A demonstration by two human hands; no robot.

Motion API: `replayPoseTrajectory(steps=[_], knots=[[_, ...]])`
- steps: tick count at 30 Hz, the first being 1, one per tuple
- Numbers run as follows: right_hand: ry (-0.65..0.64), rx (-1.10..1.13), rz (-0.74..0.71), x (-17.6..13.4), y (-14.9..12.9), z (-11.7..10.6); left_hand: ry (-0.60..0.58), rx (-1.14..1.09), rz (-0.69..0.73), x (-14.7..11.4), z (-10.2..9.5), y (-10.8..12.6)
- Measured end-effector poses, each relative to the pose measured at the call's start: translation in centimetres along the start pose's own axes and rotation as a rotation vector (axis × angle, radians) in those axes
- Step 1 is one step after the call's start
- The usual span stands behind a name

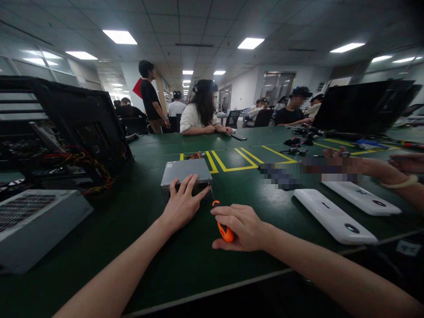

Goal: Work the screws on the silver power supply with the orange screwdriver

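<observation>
Bare forearms (318, 266), foreground, extend over a green table (185, 274). The left hand (180, 204), fingers spread, rests on a small grey metal box (182, 167) just short of the yellow lines (236, 168). The right hand (243, 227) has its fingers curled round a screwdriver (227, 232), shaft towards the box's right end; whether the tip touches cannot be told

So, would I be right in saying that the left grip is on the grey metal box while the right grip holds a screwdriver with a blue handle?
Not quite: the head view shows the right grip holding a screwdriver with an orange and black handle, not a blue one. The left grip is indeed on the grey metal box.
</observation>
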State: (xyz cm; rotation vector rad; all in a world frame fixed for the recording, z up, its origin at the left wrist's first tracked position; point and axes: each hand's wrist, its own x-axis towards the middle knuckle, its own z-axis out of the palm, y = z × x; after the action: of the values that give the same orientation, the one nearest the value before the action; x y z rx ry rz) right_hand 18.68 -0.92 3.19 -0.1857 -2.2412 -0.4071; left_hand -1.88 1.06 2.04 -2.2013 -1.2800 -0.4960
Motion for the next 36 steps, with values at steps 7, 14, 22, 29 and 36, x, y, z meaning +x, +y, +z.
replayPoseTrajectory(steps=[7,14,22,29,36], knots=[[-0.079,-0.018,-0.049,0.11,0.02,-0.32,0.006,-0.003,-0.006,0.01,-0.05,-0.01],[-0.003,0.053,0.023,-0.14,0.26,0.17,0.003,-0.01,-0.006,0.0,-0.01,0.0],[-0.075,0.003,-0.063,0.17,0.13,0.1,0.008,-0.022,-0.01,0.04,-0.15,0.05],[-0.06,0.058,-0.012,-0.04,0.23,0.23,0.002,-0.008,-0.001,0.01,0.05,-0.03],[-0.089,-0.016,-0.103,0.49,-0.01,-0.07,0.003,0.005,-0.013,0.03,0.12,-0.02]])
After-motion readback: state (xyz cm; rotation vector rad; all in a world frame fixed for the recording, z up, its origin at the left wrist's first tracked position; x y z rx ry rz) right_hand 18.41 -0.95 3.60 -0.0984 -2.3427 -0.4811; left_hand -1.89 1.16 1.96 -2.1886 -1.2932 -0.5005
